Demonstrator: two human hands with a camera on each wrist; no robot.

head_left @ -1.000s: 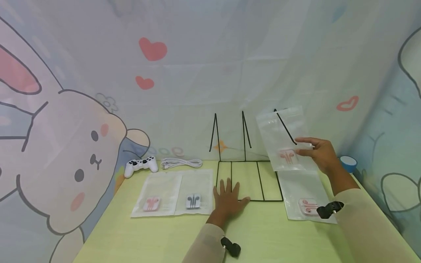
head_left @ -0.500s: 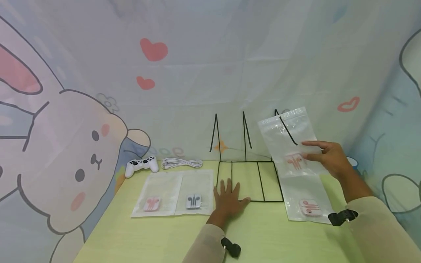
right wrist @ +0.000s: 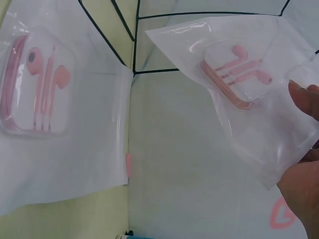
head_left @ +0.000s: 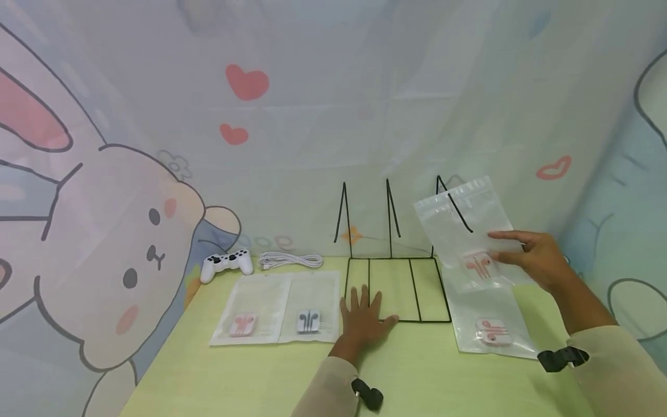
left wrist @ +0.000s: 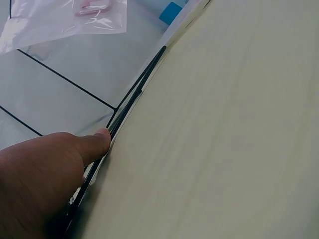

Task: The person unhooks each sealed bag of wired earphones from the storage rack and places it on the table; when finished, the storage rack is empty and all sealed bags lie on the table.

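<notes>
My right hand (head_left: 542,260) pinches the right side of a clear zip bag (head_left: 445,231) holding pink earphones (head_left: 479,266) in a square case. That bag hangs tilted on the right prong (head_left: 461,214) of a black wire display rack (head_left: 414,289), and the prong's free end shows in front of it. My left hand (head_left: 365,321) rests with spread fingers on the front of the rack's base; in the left wrist view its thumb (left wrist: 94,147) touches the wire. Another bag (head_left: 466,313) with pink earphones lies below the hanging one.
Left of the rack lie two bags (head_left: 263,295) (head_left: 312,289) side by side, one with pink earphones and one with dark ones. Behind them sit a white game controller (head_left: 226,263) and a coiled white cable (head_left: 289,260). A printed cloth (head_left: 312,133) hangs behind the table.
My right hand has moved right and slightly down, drawing the hanging bag along the prong toward its front end. The left hand stays in place.
</notes>
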